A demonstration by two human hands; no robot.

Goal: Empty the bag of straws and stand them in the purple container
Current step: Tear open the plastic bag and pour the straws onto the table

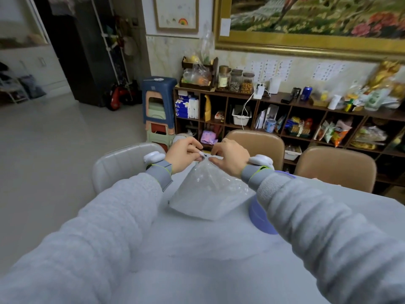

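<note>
White surface [197, 249]: clear bag [203, 191] sits on it, purple container [259, 218] just right. Left hand [183, 155] and right hand [230, 156] both pinch the bag's closed top.

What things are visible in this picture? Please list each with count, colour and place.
bag: one, clear plastic, on the table, top pinched by both hands
container: one, purple, on the table right of the bag, partly behind the right arm
table: one, white, in front
chairs: three, one grey and two tan, behind the table
shelf: one, dark brown, along the wall
stools: one stack, mixed colours, left of the shelf
left hand: grip on the bag top
right hand: grip on the bag top
</note>
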